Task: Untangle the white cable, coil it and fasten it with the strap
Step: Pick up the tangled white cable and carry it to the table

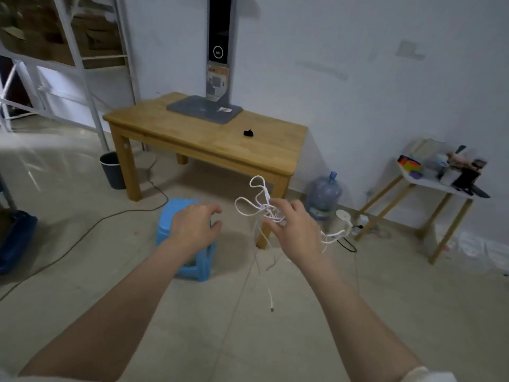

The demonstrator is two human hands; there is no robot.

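Our right hand (292, 227) pinches the knotted middle of the white cable (260, 205) in mid-air, loops rising toward twelve o'clock and a plug end dangling toward six, while our left hand (194, 224) hovers at nine o'clock, fingers loosely curled, holding nothing. To untangle well, we judge we should tease one loop free and follow it, not tug. The black strap (248, 132), probably, lies on the wooden table (165, 125) at twelve o'clock.

2 hands (192, 224) (296, 230), 1 white cable (260, 208), 1 black strap (248, 132), 2 tables (170, 125) (429, 181), 1 blue stool (179, 208), 1 water bottle (325, 194), 1 bin (111, 169)
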